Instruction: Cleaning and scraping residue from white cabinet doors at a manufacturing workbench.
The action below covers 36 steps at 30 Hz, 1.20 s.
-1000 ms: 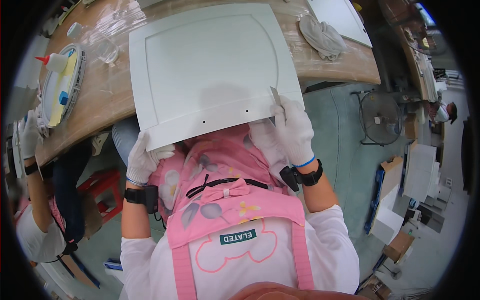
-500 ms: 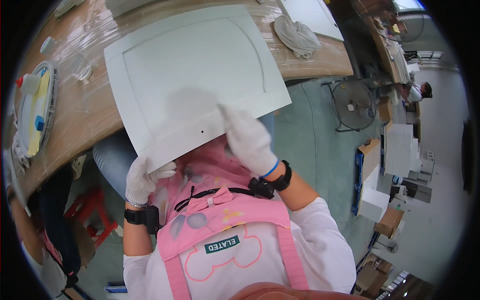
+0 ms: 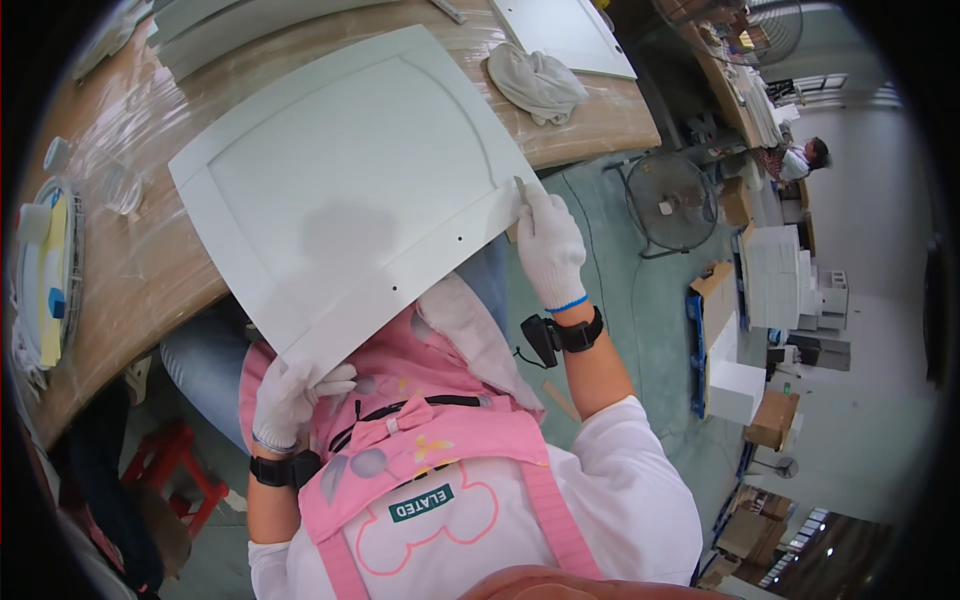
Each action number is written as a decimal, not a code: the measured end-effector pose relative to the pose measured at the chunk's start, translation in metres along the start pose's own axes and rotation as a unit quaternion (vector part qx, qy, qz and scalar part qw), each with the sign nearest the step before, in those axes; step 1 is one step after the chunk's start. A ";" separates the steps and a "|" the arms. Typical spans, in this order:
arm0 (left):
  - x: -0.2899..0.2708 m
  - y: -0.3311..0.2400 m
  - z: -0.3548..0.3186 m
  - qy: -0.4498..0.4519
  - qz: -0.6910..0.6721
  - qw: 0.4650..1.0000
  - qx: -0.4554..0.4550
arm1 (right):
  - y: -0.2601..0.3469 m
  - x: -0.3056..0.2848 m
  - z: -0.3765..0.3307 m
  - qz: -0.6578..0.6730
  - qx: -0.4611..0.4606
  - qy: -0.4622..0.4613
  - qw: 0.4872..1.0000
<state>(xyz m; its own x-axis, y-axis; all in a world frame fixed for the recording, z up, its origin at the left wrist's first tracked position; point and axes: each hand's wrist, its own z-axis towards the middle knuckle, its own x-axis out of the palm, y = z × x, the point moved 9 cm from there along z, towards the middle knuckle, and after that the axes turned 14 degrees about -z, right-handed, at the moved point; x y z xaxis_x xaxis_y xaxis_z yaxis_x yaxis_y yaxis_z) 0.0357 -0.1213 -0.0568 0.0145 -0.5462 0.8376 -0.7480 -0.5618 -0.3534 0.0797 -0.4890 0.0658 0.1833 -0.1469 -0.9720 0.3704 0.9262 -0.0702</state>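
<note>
A white panel (image 3: 350, 160), like a cabinet door with a raised frame border, lies partly on the table and juts out over my lap. Two small dark holes show along its near edge. My left hand (image 3: 290, 398), in a white knit glove, is closed around the panel's near left corner. At the right corner, my gloved right hand (image 3: 550, 245) is closed on a small thin grey blade-like tool (image 3: 520, 190). The tool's tip is against or just above the panel's face; I cannot tell which. My fingers hide the rest of the tool.
The film-wrapped table (image 3: 130, 235) bears a grey cloth (image 3: 537, 82), another white panel (image 3: 570, 35), stacked panels (image 3: 230, 30), a clear jar (image 3: 122, 190) and a round tray (image 3: 75, 290) with a bottle. A floor fan (image 3: 665, 205) and red stool (image 3: 175, 470) stand nearby.
My right hand has moved rightward with the tool, from the near edge's middle to the right corner. The panel has tilted and shifted left in view; my left hand keeps its corner.
</note>
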 end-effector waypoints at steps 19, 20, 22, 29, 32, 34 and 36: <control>0.005 -0.004 -0.003 -0.019 0.007 0.999 0.048 | -0.008 0.009 0.001 0.040 -0.025 -0.032 0.998; 0.007 -0.004 -0.002 -0.017 0.007 0.999 0.040 | -0.007 0.009 0.000 0.043 -0.028 -0.030 0.998; 0.005 -0.002 -0.003 -0.016 0.007 0.999 0.033 | -0.007 0.006 -0.002 0.057 -0.030 -0.039 0.997; -0.005 0.002 -0.004 -0.006 -0.003 1.000 0.019 | 0.003 0.005 -0.001 0.046 -0.009 0.012 0.999; -0.006 0.000 -0.004 -0.005 -0.007 1.000 0.024 | 0.003 0.008 -0.001 0.040 -0.005 0.017 0.999; -0.004 -0.001 -0.003 0.004 -0.009 1.000 0.019 | 0.004 0.008 -0.001 0.033 -0.009 0.015 0.999; -0.003 -0.002 -0.002 -0.006 -0.022 0.999 0.023 | -0.001 0.009 0.001 0.035 -0.006 0.007 0.999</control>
<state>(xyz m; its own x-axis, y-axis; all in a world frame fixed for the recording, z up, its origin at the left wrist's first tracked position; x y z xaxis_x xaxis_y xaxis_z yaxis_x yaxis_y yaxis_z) 0.0357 -0.1179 -0.0575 0.0551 -0.5267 0.8483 -0.7145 -0.6142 -0.3350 0.0818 -0.4911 0.0569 0.1951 -0.0764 -0.9778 0.3452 0.9385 -0.0044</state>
